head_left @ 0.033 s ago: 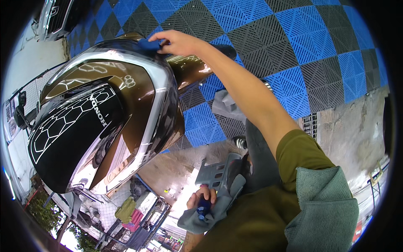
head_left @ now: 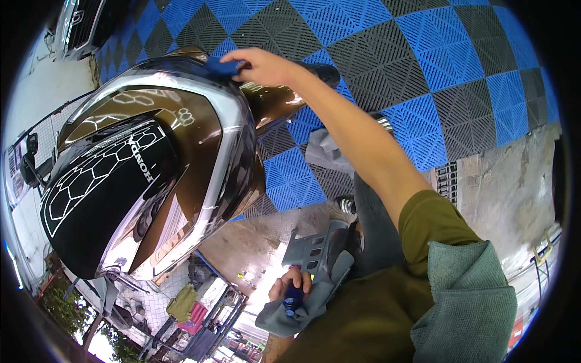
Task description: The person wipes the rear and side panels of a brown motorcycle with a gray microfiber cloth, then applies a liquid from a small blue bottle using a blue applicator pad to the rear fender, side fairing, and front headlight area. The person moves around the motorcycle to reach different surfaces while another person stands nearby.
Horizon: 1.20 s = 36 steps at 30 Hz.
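A glossy bronze-and-black motorcycle front fairing with a silver trim band fills the left side. My right hand reaches to its far edge, fingers curled on a small blue applicator pad pressed against the dark glossy panel. Low in the middle, my left hand is closed around a small dark blue bottle, its cap end tilted downward in the view. A grey-green microfibre towel drapes under and beside that hand.
Another folded grey-green towel lies over my right upper arm. Blue and black floor tiles spread beyond the motorcycle. A grey plastic stool is near my legs. A rack with cloths stands lower left, a dark vehicle front upper left.
My right hand and the blue pad have shifted slightly to the right and nearer along the panel. The left hand with the bottle is nearly unmoved.
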Available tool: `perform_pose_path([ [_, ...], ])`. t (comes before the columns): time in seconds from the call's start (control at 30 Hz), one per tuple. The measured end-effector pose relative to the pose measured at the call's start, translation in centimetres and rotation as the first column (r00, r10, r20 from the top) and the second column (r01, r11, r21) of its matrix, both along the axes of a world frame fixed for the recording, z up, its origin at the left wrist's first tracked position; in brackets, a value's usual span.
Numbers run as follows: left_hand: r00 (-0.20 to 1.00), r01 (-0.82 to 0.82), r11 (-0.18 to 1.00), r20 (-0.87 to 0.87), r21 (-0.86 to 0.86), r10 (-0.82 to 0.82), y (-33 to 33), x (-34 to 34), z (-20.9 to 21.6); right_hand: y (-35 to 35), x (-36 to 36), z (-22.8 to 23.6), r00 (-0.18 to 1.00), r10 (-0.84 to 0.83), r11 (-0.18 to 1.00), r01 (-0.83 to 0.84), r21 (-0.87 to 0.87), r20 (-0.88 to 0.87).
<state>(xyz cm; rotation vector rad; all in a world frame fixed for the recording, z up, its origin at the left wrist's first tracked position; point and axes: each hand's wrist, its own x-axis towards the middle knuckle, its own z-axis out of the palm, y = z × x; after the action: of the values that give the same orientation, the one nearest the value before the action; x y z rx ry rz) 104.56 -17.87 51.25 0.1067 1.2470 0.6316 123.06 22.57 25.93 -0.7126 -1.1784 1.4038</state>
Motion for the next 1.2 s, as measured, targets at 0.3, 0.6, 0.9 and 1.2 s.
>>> perform_pose_path([
  [0.3,0.995,0.067,0.998,0.08,0.001,-0.067,-2.6,-4.2,-1.8,-11.1,-5.2,-1.1,0.897,-0.302,0.92,0.185,-0.346,-0.323],
  [0.6,0.992,0.053,0.998,0.119,-0.038,-0.048,-6.0,-7.7,-3.6,-16.3,-8.6,-1.3,0.889,-0.379,0.91,0.307,-0.278,-0.259],
  [0.9,0.992,0.077,0.997,0.102,0.005,-0.077,-8.2,-10.3,-4.7,-16.4,-9.2,-0.5,0.77,-0.622,0.776,0.582,-0.243,-0.14],
  [1.2,0.986,0.076,0.995,0.142,0.063,-0.084,-9.9,-13.4,-4.6,-19.0,-9.3,1.8,0.544,-0.806,0.592,0.736,0.33,0.234],
])
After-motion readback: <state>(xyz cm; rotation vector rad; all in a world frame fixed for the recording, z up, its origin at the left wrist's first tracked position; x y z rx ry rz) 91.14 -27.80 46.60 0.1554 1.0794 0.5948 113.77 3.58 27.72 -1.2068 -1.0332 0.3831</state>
